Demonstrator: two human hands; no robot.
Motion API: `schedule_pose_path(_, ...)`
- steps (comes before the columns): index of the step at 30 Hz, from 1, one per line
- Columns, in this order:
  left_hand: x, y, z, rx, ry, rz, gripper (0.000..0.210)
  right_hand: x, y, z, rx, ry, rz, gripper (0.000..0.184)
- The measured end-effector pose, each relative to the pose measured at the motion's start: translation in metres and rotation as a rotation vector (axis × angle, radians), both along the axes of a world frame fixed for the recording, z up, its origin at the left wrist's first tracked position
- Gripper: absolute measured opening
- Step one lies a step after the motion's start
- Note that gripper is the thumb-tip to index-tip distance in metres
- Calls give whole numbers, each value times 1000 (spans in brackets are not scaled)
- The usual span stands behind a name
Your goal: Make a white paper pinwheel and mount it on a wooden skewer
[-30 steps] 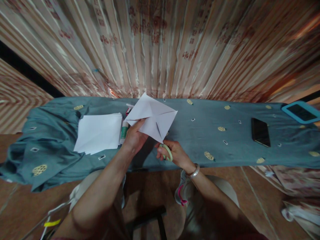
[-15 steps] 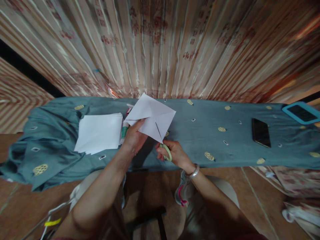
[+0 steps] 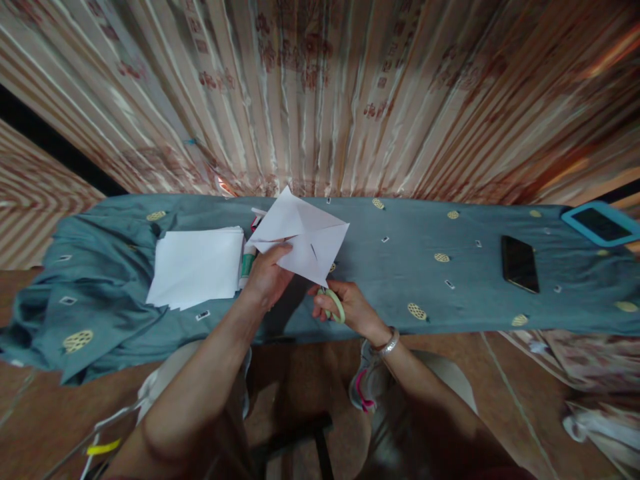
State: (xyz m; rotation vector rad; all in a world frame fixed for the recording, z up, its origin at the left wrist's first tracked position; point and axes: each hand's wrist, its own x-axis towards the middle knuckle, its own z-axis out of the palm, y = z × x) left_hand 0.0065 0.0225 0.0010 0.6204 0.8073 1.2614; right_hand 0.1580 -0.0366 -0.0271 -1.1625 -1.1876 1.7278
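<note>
A square sheet of white paper (image 3: 305, 233), creased and with a cut running in from its left corner, is pinched by my left hand (image 3: 270, 275), thumb on top. My right hand (image 3: 347, 307) grips scissors (image 3: 336, 307) by their pale green handles. The blades sit at the paper's near corner and are mostly hidden by it; a short dark bit of blade shows at a slit in the sheet. Left of my left hand lies a stack of white paper (image 3: 197, 267). Beside it, a green and white tube (image 3: 247, 261) is partly covered by my hand and the sheet.
The long table bears a blue-green cloth (image 3: 400, 287), bunched up at its left end. On the right lie a black phone (image 3: 520, 264) and a blue-framed tablet (image 3: 603, 223). A striped curtain (image 3: 320, 100) hangs behind the table.
Less of the dark scissor blade shows at the slit in the paper now. Both hands keep nearly the same place and hold the same things.
</note>
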Motion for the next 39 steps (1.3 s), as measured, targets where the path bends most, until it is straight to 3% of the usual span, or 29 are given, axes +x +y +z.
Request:
schedule_pose_path(12,0,-1,2,-28,-5,12,42,5,-1,4,85,-24,57,52)
schedule_pose_path(19,1,-2,-1,-48,12,12,27,5,0,4,96,-47,41,50)
schedule_pose_path(39,2,-3,1,-43,24,-13,35,0,3,2,28,-19,-24,47)
